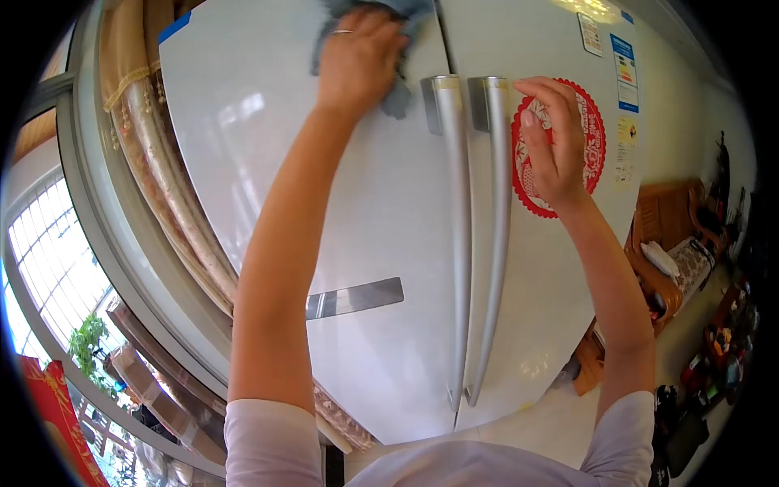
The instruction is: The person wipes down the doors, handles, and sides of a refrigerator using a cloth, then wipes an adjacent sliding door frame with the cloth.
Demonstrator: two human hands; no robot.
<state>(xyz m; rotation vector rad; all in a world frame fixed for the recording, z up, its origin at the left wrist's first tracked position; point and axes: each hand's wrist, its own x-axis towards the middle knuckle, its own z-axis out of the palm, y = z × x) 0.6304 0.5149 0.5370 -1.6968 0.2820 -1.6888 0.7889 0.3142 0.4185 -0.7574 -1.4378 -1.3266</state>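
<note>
My left hand (pixel 361 61), with a ring on one finger, presses a grey-blue cloth (pixel 396 102) against the upper left door of a white refrigerator (pixel 373 187). Part of the cloth is hidden under the palm. My right hand (pixel 556 142) is raised in front of the right door, its fingers loosely bent and apart from the thumb, with nothing in it. Its fingertips are close to the top of the right door handle (pixel 501 178); whether they touch it I cannot tell. Behind this hand is a round red paper-cut decoration (pixel 591 114). The left door handle (pixel 456 203) stands between my hands.
A silver strip (pixel 357 298) lies on the lower left door. Labels (pixel 624 73) are stuck along the right door's edge. Left are a curtain (pixel 154 162) and a window (pixel 61 235). A wooden sofa (pixel 669 219) and a cluttered low table (pixel 722 333) are at right.
</note>
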